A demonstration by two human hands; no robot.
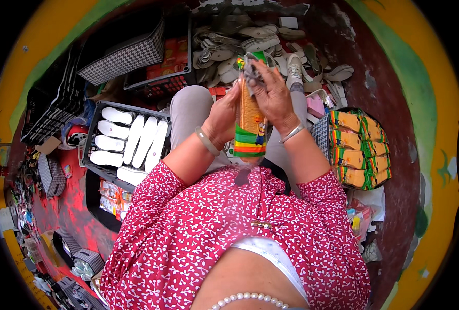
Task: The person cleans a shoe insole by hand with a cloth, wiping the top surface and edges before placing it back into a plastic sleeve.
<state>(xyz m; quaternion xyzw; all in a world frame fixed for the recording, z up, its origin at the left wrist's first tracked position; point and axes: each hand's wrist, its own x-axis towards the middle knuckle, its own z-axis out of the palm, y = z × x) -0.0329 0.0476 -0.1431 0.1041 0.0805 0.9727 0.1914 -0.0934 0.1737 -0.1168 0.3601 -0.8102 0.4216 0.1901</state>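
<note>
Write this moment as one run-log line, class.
left hand: grips packet side | right hand: fingers at packet top | packet: upright over lap | crate of packets: right side

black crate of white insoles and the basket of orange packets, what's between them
In the head view, the person's grey-trousered lap, with both hands holding an orange packet.

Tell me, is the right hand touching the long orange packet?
Touching. The head view shows the right hand wrapped over the top of the orange packet, fingers pressed on it, while the left hand holds its side.
</note>
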